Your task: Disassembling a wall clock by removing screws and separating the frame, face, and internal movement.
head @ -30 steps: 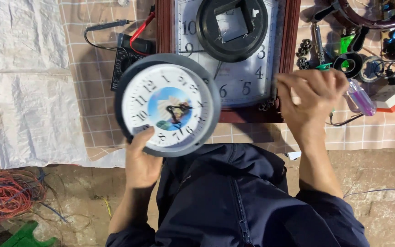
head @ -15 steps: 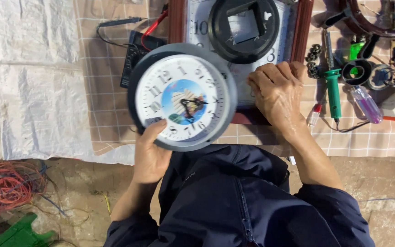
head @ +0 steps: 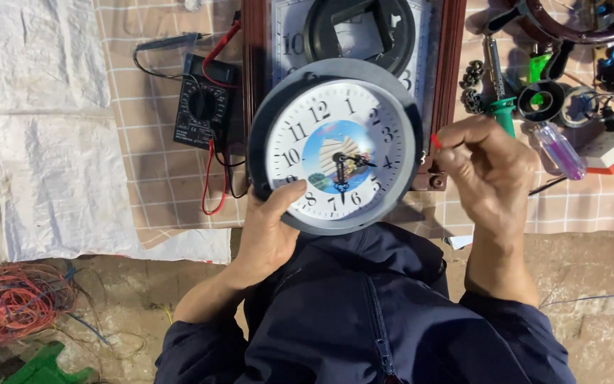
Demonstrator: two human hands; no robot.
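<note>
The round grey wall clock point(head: 335, 155) is held face-up above the checked cloth point(head: 158, 178), over the near edge of a wood-framed clock point(head: 451, 85). The left hand point(head: 268, 231) grips its lower-left rim, thumb on the face. The right hand point(head: 488, 171), beside the right rim, has its fingers pinched narrowly on a small red-tipped item point(head: 435, 141).

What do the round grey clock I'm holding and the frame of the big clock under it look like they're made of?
Round grey-rimmed wall clock in the left hand: likely matte plastic, with an even, dull rim. Dark reddish-brown rectangular clock frame: looks like varnished wood or wood-look moulding, with glossy grooves.

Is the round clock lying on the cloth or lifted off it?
Lifted: the left hand grips the round clock at its lower rim, above the framed clock.
</note>
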